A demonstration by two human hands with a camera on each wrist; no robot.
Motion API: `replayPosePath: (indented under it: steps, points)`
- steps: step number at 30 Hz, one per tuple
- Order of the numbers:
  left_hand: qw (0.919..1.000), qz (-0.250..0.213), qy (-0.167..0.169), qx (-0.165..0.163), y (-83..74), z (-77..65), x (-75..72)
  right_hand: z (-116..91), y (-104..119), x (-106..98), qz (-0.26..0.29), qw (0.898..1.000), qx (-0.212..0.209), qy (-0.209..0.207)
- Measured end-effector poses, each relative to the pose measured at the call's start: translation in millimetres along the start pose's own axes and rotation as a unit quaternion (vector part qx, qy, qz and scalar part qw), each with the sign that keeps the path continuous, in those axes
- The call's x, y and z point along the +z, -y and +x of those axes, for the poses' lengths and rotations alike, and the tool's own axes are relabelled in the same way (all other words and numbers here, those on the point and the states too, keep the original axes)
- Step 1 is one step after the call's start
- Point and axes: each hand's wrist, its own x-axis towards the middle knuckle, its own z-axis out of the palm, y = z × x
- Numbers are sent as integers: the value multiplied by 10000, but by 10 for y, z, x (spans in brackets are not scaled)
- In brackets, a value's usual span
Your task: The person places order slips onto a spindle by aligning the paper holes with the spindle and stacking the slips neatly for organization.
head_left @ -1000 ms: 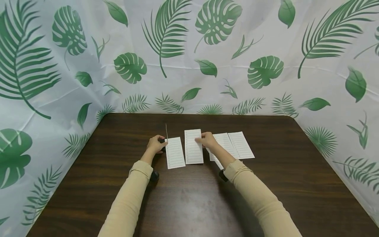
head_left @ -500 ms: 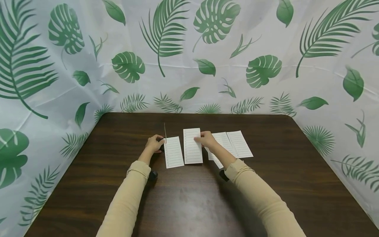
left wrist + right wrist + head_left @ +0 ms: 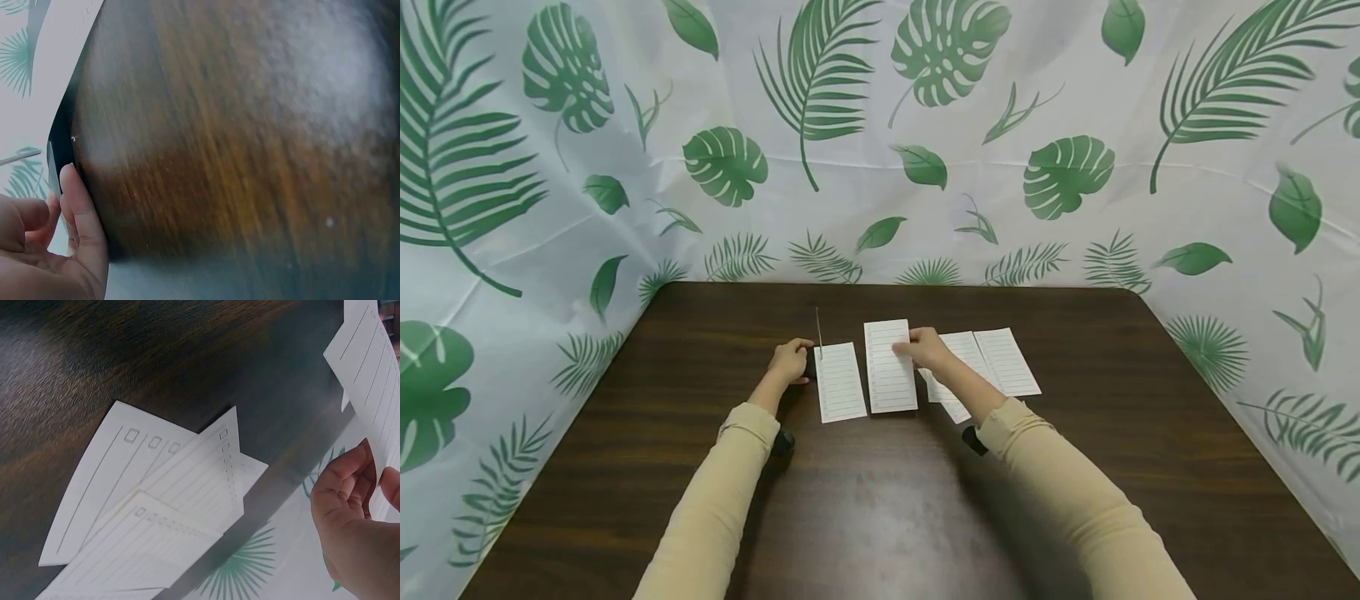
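Observation:
A thin metal rod [image 3: 819,332] rises at the upper left corner of a lined white card [image 3: 840,383], like a paper spike. Beneath that card's left edge a black base [image 3: 810,363] shows, and my left hand [image 3: 788,362] grips it at the side. In the left wrist view its fingers [image 3: 81,206] lie along the black edge, under the white card. To the right, my right hand [image 3: 927,348] pinches another lined card [image 3: 889,367] by its right edge, face up and just right of the first. Its right wrist view shows thumb and fingers around this card's edge [image 3: 369,387].
Several more lined cards [image 3: 1009,363] lie overlapping on the dark wooden table [image 3: 880,500], right of and partly behind the right forearm. A leaf-patterned white sheet [image 3: 850,192] hangs behind the table's far edge. Each wrist wears a black camera.
The left thumb has drawn back from the card's edge, so more of the black base shows. The card in my right hand has tilted slightly, its top leaning left.

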Motion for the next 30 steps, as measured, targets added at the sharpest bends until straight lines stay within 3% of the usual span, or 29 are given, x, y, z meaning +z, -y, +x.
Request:
replayPosePath:
  steps: [4,6,7,8,12,16,22,26,30]
  points:
    - [9993,-303,202,92,48,-4,-21,-28,18,-35,52,9999,-84,14]
    - [9981,-543,262,139,34,-76,-55,-42,36,-51,133,9998,-170,-54]
    - [9980,-573,257,0,-54,-206,-85,-50,46,-58,176,9996,-208,-86]
    - [9970,-737,241,58,-55,-248,-104,-58,55,-65,221,9994,-236,-114]
    - [9940,-1081,13,173,-81,-424,-142,-103,84,-73,347,9992,-204,-86]
    - [9947,-867,-356,417,-105,-528,-177,-116,118,-36,514,9986,-126,32]
    - [9886,-222,-867,1211,-221,-637,-209,-138,126,6,583,9983,-2,75]
    - [9833,-366,-674,1652,-342,-709,-204,-186,133,-12,587,9983,14,33]
    - [9783,-648,-237,1953,-443,-781,-221,-242,156,1,724,9972,-142,112]
